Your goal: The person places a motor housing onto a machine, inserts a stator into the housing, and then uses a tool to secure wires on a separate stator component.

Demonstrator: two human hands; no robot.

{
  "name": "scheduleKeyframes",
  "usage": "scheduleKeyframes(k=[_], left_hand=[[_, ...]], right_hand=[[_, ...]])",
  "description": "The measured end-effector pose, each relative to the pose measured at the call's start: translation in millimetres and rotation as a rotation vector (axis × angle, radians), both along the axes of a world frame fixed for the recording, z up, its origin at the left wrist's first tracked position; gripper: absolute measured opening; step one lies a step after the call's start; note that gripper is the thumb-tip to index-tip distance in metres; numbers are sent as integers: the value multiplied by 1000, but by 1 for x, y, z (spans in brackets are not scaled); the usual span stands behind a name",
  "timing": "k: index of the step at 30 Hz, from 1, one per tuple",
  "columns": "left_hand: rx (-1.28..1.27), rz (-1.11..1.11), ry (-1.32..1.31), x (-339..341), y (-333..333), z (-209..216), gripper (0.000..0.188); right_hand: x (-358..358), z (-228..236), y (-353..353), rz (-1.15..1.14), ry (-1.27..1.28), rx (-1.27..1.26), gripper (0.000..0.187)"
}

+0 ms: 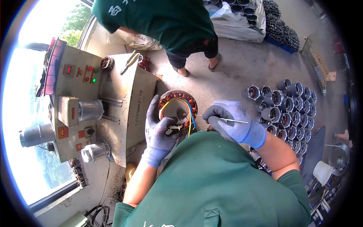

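My left hand [159, 126], in a grey glove, grips the left rim of a round motor stator [177, 109] with copper windings and yellow, orange and blue wires looping across its opening. My right hand [232, 121], also gloved, pinches a thin metal needle [223, 119] whose tip points left at the stator's right side. The stator is held above my lap, over the concrete floor.
A grey metal machine [87, 109] with buttons, cylinders and pliers on top stands to my left. Several grey motor housings [289, 109] are lined up on the floor at right. Another person in a green shirt [170, 22] stands ahead. White sacks [234, 22] lie at the back.
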State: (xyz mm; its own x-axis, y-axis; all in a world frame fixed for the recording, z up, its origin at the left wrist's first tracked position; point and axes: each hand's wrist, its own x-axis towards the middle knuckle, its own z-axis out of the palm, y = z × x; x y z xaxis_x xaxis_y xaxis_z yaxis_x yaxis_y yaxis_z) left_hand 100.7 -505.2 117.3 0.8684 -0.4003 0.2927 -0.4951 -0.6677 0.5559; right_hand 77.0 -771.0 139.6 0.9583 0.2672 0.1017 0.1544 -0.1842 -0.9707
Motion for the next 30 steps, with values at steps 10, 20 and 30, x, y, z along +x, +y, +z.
scheduleKeyframes(k=[10, 20, 30], left_hand=[[12, -48, -71, -1, -6, 15, 36], [-85, 52, 65, -7, 5, -2, 38], [-51, 29, 15, -10, -1, 6, 41]], right_hand=[[-6, 1, 16, 70, -349, -392, 20], [-9, -29, 30, 56, -309, -279, 26], [-22, -26, 13, -15, -527, -85, 36]])
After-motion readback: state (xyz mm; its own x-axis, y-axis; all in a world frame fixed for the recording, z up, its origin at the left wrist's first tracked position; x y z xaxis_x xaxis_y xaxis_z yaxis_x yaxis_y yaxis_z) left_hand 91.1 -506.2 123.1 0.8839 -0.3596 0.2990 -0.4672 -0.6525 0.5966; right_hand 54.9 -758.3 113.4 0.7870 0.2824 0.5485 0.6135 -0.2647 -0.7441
